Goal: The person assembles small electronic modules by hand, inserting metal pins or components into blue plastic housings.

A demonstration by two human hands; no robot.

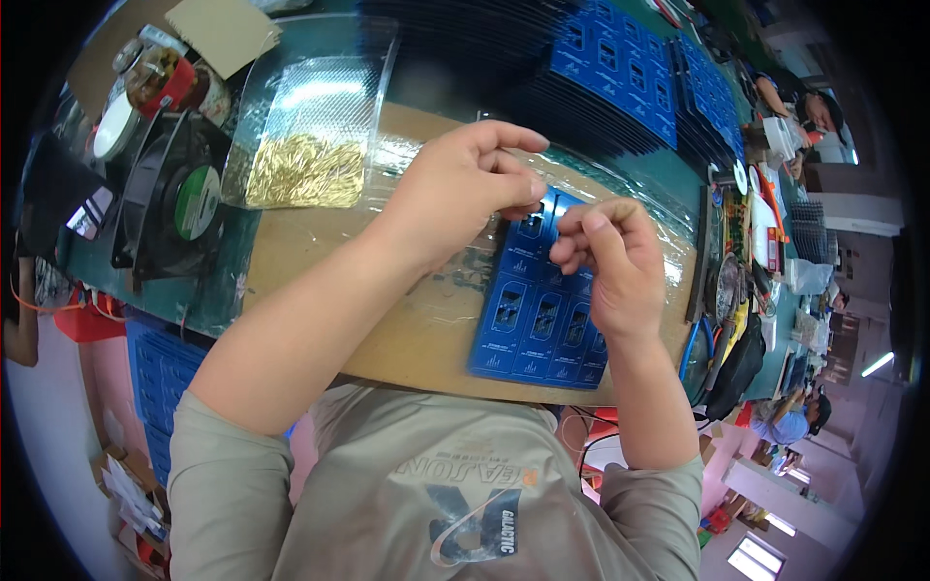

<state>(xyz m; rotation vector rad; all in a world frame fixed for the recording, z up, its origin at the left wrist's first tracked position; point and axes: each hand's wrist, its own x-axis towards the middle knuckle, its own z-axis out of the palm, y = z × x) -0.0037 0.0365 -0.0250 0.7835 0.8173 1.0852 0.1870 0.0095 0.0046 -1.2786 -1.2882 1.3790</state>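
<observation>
A blue circuit board panel (544,324), divided into several repeated units with dark cut-outs, lies flat on a tan work board (407,349). My left hand (455,189) hovers over the panel's far left corner. Its thumb and fingertips are pinched together, and whatever they hold is too small to name. Close by on the right, my right hand (620,266) is above the panel's right side with its fingers curled in toward the thumb; what lies within them is hidden. To the left, a clear plastic tray (237,179) contains a heap of small gold-coloured metal pieces (308,172).
Stacks of blue panels (620,73) stand at the far side. Left of the tray are a black fan (160,198) and a glass jar (155,77). Tools and cables (731,290) crowd the right edge. More blue panels (155,382) sit lower left. Other people work at far right.
</observation>
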